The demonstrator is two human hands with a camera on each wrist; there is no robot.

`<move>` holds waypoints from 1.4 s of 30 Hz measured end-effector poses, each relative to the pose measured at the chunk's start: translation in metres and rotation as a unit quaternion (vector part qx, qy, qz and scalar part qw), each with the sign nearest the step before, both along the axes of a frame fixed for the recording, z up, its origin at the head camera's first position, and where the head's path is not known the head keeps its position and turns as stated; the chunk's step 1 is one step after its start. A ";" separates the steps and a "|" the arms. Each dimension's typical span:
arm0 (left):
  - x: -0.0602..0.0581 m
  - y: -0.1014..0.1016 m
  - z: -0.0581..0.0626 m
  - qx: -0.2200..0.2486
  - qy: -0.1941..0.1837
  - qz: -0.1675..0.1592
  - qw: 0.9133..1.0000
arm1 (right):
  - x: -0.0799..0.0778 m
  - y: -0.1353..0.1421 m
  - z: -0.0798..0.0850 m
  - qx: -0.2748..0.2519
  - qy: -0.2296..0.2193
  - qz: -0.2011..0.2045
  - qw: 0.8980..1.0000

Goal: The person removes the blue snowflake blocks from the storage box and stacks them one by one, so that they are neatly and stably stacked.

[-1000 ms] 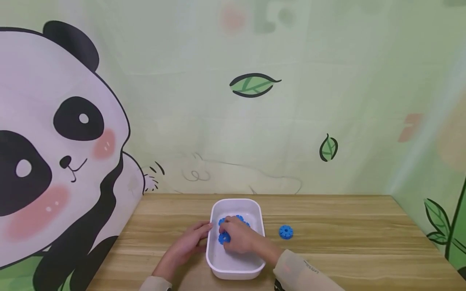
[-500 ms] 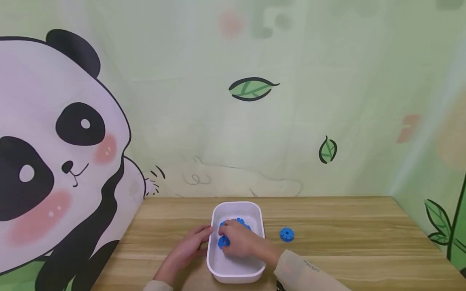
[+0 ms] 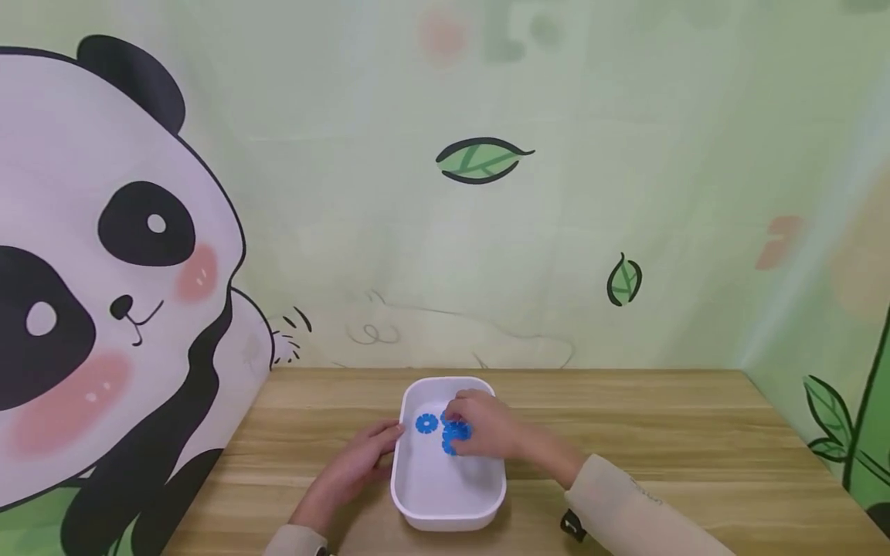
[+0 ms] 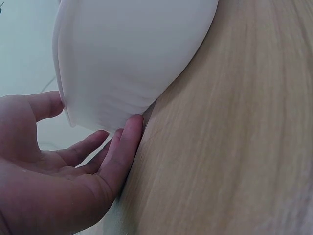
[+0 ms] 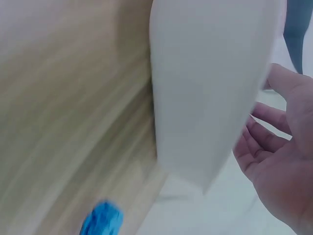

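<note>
A white plastic tray (image 3: 445,502) stands on the table with several blue flower-shaped discs in it. One blue disc (image 3: 426,423) lies apart by the tray's left wall. My right hand (image 3: 490,425) reaches over the right rim and pinches a blue disc (image 3: 455,442) between thumb and fingertips, others close under it. Its fingertips are hidden behind the tray wall in the right wrist view. My left hand (image 3: 358,459) touches the tray's left side; in the left wrist view its thumb meets the rim and its loosely extended fingers rest against the outer wall.
The wooden table (image 3: 660,432) runs back to a cloth backdrop (image 3: 542,232) printed with a panda and leaves. Another blue piece (image 5: 102,220) lies on the table right of the tray, hidden by my right forearm in the head view.
My right hand has moved right and slightly up inside the tray, with a blue disc in its fingers, uncovering the disc at the left. The left hand stays at the tray's side.
</note>
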State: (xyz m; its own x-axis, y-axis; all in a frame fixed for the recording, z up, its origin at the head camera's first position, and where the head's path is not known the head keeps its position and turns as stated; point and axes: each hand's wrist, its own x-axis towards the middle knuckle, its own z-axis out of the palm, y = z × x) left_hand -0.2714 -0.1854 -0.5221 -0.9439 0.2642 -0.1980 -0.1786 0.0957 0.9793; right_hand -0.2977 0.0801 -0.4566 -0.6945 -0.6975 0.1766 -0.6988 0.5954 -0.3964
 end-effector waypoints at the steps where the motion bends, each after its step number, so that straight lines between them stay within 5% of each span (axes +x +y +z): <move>1: 0.000 -0.001 0.001 -0.001 -0.001 0.001 1.000 | -0.001 0.005 0.002 -0.004 -0.008 -0.008 1.000; 18: -0.002 -0.005 -0.001 -0.019 -0.008 -0.005 1.000 | -0.003 0.074 0.010 -0.062 -0.082 -0.097 0.990; 31: 0.001 -0.002 0.000 -0.001 -0.005 -0.005 1.000 | -0.008 0.124 -0.019 -0.053 -0.029 -0.110 0.992; 42: 0.002 -0.001 0.002 -0.006 -0.006 -0.002 1.000 | -0.001 0.135 -0.037 -0.038 -0.053 -0.116 0.991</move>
State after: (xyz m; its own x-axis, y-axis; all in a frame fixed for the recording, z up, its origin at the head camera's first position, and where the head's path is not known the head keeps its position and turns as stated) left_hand -0.2695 -0.1860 -0.5200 -0.9404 0.2653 -0.2128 -0.1905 0.1074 0.9758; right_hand -0.2985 0.2151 -0.4933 -0.8526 -0.5035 0.1397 -0.4977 0.7012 -0.5104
